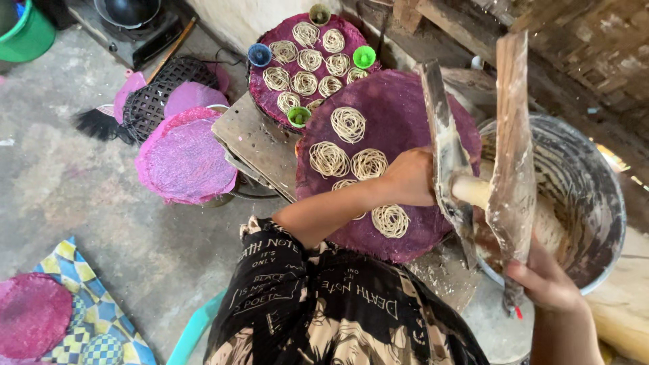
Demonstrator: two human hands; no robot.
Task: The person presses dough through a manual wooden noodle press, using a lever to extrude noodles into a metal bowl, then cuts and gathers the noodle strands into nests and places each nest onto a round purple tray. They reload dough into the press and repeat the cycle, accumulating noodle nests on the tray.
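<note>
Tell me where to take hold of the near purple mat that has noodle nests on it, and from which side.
Grip the near purple mat at its bare upper edge, coming from the far side. The noodle nests sit toward its left and near parts, the wooden press and left hand crowd the right, so a flat, level grip there seems safest.

Noodle coils [349, 161] lie on a round mat [399, 115], left of the basin [595, 182].

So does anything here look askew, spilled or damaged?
Nothing spilled. One oddity: the near woven mat overhangs its wooden board, tilted. The left hand and right hand grip a dough-caked wooden press over the crusted basin.
</note>
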